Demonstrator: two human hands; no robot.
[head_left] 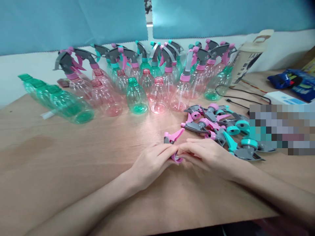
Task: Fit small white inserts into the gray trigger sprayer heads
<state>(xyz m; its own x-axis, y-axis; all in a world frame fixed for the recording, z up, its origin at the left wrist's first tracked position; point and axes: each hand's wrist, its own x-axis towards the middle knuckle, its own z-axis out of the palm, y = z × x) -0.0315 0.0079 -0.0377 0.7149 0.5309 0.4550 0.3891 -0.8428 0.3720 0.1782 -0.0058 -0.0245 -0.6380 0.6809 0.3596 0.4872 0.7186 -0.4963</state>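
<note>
In the head view my left hand [154, 160] is closed around a grey trigger spray head [174, 135] with a pink trigger, held just above the table. Its pink screw collar [177, 158] faces toward me, and something whitish shows inside it. My right hand [204, 154] pinches at the collar's right side, fingertips touching my left fingers. Whether the right fingers also hold a small part is hidden. Just beyond my right hand lies a heap of loose spray heads [204, 124], grey with pink or turquoise parts.
Behind stand several clear bottles, such as a green bottle [137, 98] and a pink bottle [158, 98], some topped with spray heads. Green bottles [71, 105] stand at left. A beige shaker cup [246, 62], black cable [238, 102] and blue packet [295, 82] are at right.
</note>
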